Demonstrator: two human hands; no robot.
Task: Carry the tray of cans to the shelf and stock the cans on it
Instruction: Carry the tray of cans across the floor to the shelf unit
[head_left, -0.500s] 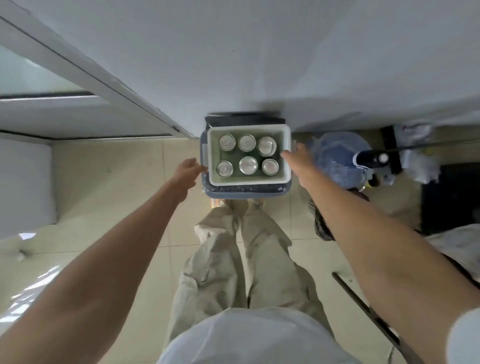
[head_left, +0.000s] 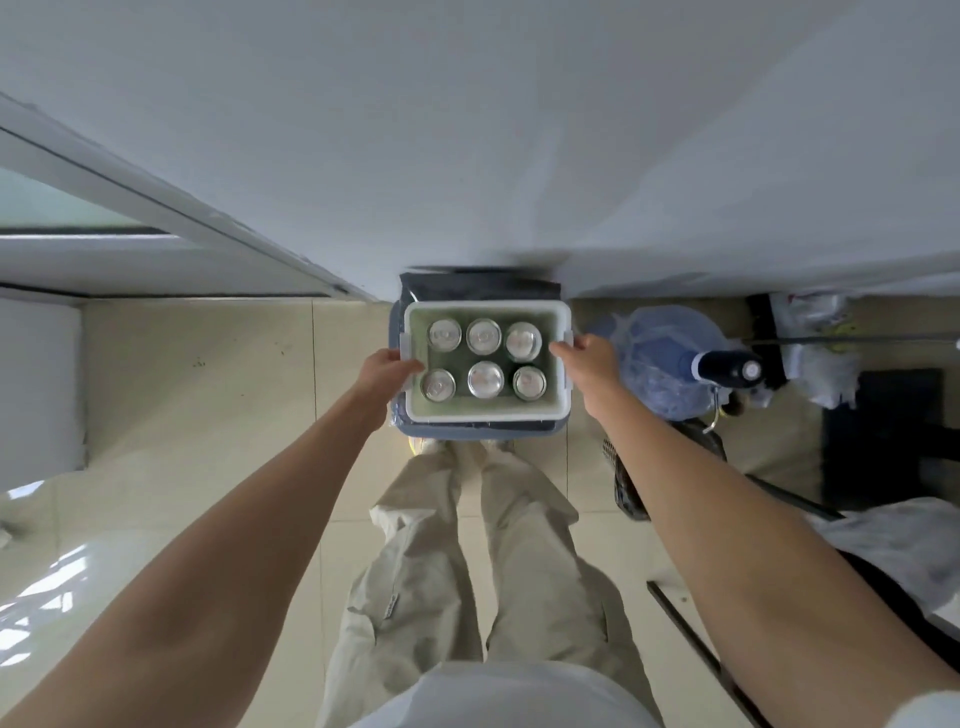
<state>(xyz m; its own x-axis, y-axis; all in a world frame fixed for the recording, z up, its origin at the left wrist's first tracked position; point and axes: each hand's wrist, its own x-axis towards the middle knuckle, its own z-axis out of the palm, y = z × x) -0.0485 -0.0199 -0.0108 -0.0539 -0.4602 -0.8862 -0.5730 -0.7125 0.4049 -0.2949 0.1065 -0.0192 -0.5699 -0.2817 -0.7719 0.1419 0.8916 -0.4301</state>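
Note:
A white rectangular tray (head_left: 485, 413) holds several silver-topped cans (head_left: 485, 379) standing upright in two rows. The tray rests on a dark blue-grey container (head_left: 478, 430) against the wall, straight ahead of my feet. My left hand (head_left: 387, 370) grips the tray's left rim, fingers curled over the edge beside the near-left can. My right hand (head_left: 589, 356) holds the right rim by its side clip, thumb over the edge. No shelf is in view.
A white wall (head_left: 519, 130) rises behind the tray. A large blue water bottle with a pump top (head_left: 660, 358) stands right of the tray. Dark furniture (head_left: 878, 426) and bags (head_left: 815, 343) crowd the right. A white appliance (head_left: 39, 389) sits far left on tiled floor (head_left: 208, 415).
Both hands have closed in onto the tray's sides: the left hand moved from beside the container onto the left rim, and the right hand's grip settled on the right rim.

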